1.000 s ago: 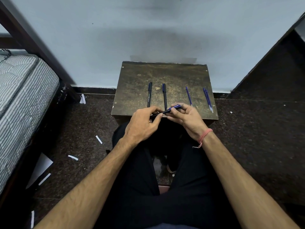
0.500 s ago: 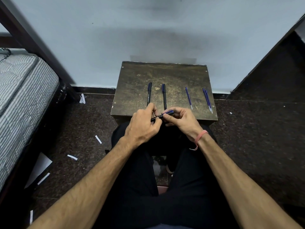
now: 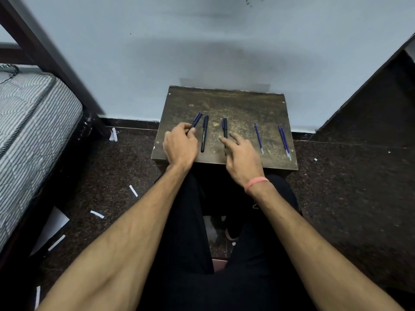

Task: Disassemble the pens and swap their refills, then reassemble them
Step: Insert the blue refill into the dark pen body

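Observation:
A small dark wooden table (image 3: 235,102) stands against the wall. My left hand (image 3: 179,144) grips a dark blue pen (image 3: 197,120) at the table's left side, its tip pointing away. Just right of it lies a black pen (image 3: 204,133). Another dark pen (image 3: 224,129) lies in the middle, and my right hand (image 3: 241,156) hovers over its near end with fingers spread, holding nothing. One blue refill (image 3: 258,138) lies further right, and two more refills (image 3: 284,140) lie side by side near the right edge.
A striped mattress (image 3: 29,135) on a dark bed frame is at the left. White paper scraps (image 3: 96,213) are scattered on the dark speckled floor. A dark panel (image 3: 370,97) rises at the right. My legs in black trousers are under the table's front edge.
Both hands held one pen together near the front edge. Now my left hand has carried it out to the table's left side, and my right hand has let go and opened over the middle pen.

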